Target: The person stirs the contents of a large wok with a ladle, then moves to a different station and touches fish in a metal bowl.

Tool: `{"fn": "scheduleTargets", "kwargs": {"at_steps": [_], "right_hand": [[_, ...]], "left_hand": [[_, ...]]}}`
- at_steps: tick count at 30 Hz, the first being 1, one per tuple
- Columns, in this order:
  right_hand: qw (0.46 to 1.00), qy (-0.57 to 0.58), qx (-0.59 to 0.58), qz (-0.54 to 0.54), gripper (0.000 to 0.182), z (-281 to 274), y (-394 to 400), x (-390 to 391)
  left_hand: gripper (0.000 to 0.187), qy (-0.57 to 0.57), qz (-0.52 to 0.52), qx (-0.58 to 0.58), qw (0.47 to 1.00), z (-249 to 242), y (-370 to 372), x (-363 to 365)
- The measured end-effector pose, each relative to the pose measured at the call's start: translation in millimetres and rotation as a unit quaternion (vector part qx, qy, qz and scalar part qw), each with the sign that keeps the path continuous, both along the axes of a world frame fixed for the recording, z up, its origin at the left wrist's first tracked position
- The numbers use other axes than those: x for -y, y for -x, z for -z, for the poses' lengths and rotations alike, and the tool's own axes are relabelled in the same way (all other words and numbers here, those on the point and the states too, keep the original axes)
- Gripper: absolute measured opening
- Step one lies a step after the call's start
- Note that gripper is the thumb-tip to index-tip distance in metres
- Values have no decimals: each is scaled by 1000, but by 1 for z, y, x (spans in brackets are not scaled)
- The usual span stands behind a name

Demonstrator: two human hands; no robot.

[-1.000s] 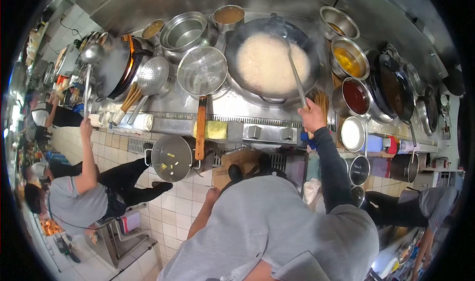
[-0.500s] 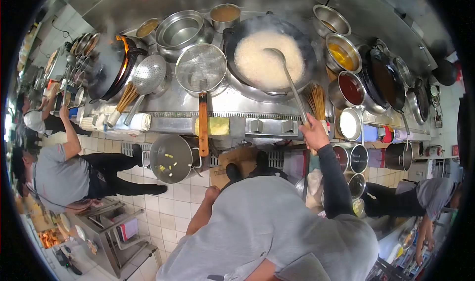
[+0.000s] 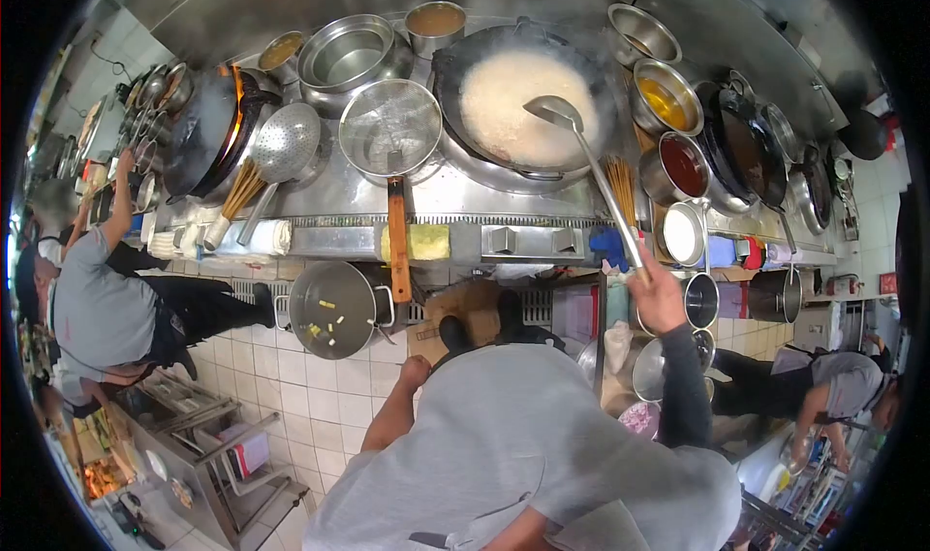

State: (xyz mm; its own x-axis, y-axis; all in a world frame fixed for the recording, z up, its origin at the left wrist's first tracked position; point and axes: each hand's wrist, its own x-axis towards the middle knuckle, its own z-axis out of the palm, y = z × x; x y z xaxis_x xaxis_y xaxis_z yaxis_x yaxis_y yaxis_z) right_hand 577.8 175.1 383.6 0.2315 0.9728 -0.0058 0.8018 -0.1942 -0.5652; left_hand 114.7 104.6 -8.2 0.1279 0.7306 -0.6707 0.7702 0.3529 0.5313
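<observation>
My right hand (image 3: 658, 294) is closed around the handle of a long metal ladle (image 3: 554, 112). The ladle's bowl is raised at the right part of a large wok (image 3: 455, 71) full of pale, steaming, frothy liquid (image 3: 513, 91). Down by my left side is my left hand (image 3: 416, 370), its fingers curled; whether it holds anything is too small to make out. A round mesh strainer (image 3: 390, 129) with a wooden handle lies left of the wok, next to a perforated skimmer (image 3: 287, 142).
Bowls of yellow liquid (image 3: 667, 96), red sauce (image 3: 680, 165) and white contents (image 3: 682, 234) stand right of the wok. A deep pot (image 3: 334, 309) is below the counter's edge. Flames rise at a wok (image 3: 201, 129) on the left. Co-workers (image 3: 107, 304) (image 3: 835, 386) stand at both sides.
My right hand has moved right and back toward me, and the ladle's bowl has shifted right and turned over out of the froth. The left co-worker has shifted, and another person shows behind.
</observation>
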Motion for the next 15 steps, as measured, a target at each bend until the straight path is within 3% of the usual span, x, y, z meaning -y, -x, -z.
{"fn": "scheduleTargets", "kwargs": {"at_steps": [7, 11, 14, 15], "right_hand": [[990, 50, 124, -39, 57, -77, -32, 22], [985, 131, 109, -30, 55, -103, -33, 22], [986, 137, 79, -58, 54, -104, -38, 20], [985, 143, 75, -64, 54, -101, -37, 18]], "left_hand": [[27, -2, 31, -32, 999, -8, -5, -8], [24, 22, 5, -26, 999, -32, -14, -15], [21, 7, 15, -17, 1000, -16, -11, -11], [20, -16, 65, -25, 997, -11, -10, -11]]}}
